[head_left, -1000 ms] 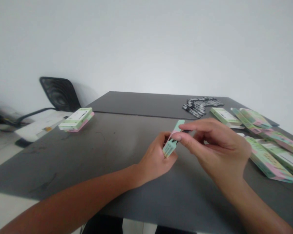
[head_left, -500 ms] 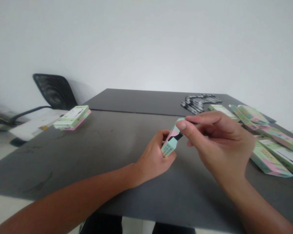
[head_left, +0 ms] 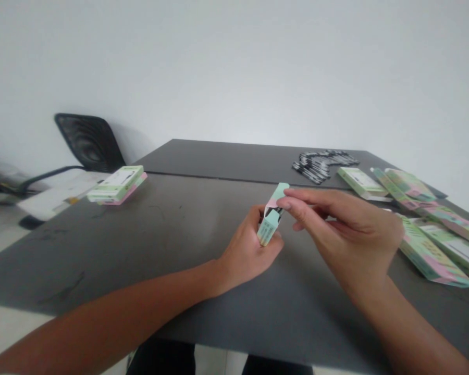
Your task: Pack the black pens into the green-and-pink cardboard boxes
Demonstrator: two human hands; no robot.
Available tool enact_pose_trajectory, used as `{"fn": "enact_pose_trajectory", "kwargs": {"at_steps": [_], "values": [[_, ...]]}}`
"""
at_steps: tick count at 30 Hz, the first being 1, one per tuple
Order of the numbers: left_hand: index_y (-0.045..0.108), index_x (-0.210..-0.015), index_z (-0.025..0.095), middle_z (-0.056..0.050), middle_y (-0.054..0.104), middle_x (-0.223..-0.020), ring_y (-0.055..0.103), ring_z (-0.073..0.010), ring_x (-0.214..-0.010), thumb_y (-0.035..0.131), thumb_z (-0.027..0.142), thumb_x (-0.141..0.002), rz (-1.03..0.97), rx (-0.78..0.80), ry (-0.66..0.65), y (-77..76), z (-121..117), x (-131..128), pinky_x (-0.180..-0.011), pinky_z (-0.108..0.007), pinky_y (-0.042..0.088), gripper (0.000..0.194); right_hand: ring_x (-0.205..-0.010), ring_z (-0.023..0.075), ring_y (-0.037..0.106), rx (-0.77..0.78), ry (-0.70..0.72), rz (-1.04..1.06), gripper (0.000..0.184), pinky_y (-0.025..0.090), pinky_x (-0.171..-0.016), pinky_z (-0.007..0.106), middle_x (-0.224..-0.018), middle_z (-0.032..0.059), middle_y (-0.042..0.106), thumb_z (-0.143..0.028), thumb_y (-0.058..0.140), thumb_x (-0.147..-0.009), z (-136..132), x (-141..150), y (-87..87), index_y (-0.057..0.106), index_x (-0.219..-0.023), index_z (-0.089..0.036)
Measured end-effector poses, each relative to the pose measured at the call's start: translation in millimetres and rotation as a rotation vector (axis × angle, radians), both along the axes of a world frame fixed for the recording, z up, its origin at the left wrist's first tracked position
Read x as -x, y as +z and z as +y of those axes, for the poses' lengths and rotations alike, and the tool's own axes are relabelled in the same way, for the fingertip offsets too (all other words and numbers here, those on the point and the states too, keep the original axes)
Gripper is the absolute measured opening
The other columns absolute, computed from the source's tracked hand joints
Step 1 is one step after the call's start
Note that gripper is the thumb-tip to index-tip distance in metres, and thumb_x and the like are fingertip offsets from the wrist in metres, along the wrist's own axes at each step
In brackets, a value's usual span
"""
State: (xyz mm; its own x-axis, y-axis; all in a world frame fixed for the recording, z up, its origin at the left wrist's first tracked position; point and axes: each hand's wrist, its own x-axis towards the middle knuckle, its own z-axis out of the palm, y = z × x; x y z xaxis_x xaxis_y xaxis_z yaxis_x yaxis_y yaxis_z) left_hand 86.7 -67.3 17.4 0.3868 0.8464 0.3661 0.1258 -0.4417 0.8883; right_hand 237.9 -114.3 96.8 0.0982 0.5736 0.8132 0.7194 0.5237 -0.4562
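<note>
Gripping a slim mint-and-pink carton [head_left: 270,223] upright in the curled left hand [head_left: 245,250], head view, steadying it above the dark table [head_left: 101,260] for the half-open right hand [head_left: 346,234], whose fingertips [head_left: 285,203] sit at its top end, no clear grip there. Left of that carton, one small stack [head_left: 117,185]; right of it, roughly six cartons [head_left: 430,252] and one heap of black-and-white strips [head_left: 318,166].

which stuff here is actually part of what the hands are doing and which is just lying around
In use:
left hand, holding a small mint-and-pink carton
right hand, at the carton's upper end

Lying about:
stacked cartons on the left of the table
loose cartons on the right
heap of small black-and-white items
black mesh chair
</note>
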Motion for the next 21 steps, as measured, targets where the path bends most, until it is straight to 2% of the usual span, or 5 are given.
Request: {"fn": "enact_pose_trajectory", "kwargs": {"at_steps": [4, 9, 12, 15, 21], "values": [[0.057, -0.113, 0.024, -0.001, 0.067, -0.097, 0.067, -0.0207, -0.089, 0.064, 0.013, -0.088, 0.028, 0.004, -0.005, 0.5, -1, 0, -0.087, -0.038, 0.055, 0.028, -0.062, 0.0135, 0.074, 0.030, 0.006, 0.039, 0.012, 0.052, -0.052, 0.027, -0.092, -0.0010, 0.086, -0.040, 0.084, -0.092, 4, -2, -2.6, 0.087, -0.099, -0.031], [0.056, -0.112, 0.024, 0.000, 0.065, -0.095, 0.064, -0.0191, -0.084, 0.065, 0.012, -0.086, 0.034, -0.019, -0.009, 1.3, -3, 1, -0.083, -0.036, 0.054, 0.030, -0.057, 0.0118, 0.070, 0.074, 0.081, 0.249, 0.016, 0.054, -0.052, 0.026, -0.084, -0.0008, 0.083, -0.041, 0.085, -0.091, 9, 3, -5.3, 0.085, -0.095, -0.026], [0.056, -0.109, 0.024, 0.000, 0.064, -0.094, 0.062, -0.0188, -0.084, 0.064, 0.012, -0.086, 0.031, -0.021, -0.009, 1.3, -3, 0, -0.083, -0.035, 0.053, 0.026, -0.056, 0.0118, 0.069, 0.136, 0.135, 0.294, 0.019, 0.053, -0.051, 0.026, -0.084, -0.0009, 0.083, -0.042, 0.085, -0.090, 11, 4, -8.9, 0.082, -0.091, -0.024], [0.056, -0.107, 0.023, 0.000, 0.063, -0.094, 0.061, -0.0187, -0.085, 0.063, 0.012, -0.087, 0.023, -0.019, -0.016, 0.3, -3, 0, -0.082, -0.035, 0.052, 0.023, -0.063, 0.0136, 0.072, 0.114, 0.130, 0.170, 0.016, 0.055, -0.058, 0.028, -0.087, -0.0005, 0.083, -0.040, 0.085, -0.091, 12, 1, -11.3, 0.081, -0.090, -0.025], [0.056, -0.106, 0.023, -0.001, 0.065, -0.097, 0.065, -0.0189, -0.087, 0.063, 0.013, -0.089, -0.011, -0.015, -0.003, -2.2, -3, -1, -0.083, -0.035, 0.053, 0.022, -0.082, 0.0185, 0.075, -0.049, 0.168, -0.068, 0.007, 0.057, -0.073, 0.034, -0.089, 0.0008, 0.082, -0.032, 0.081, -0.095, 11, -5, -6.3, 0.079, -0.090, -0.027]]}}
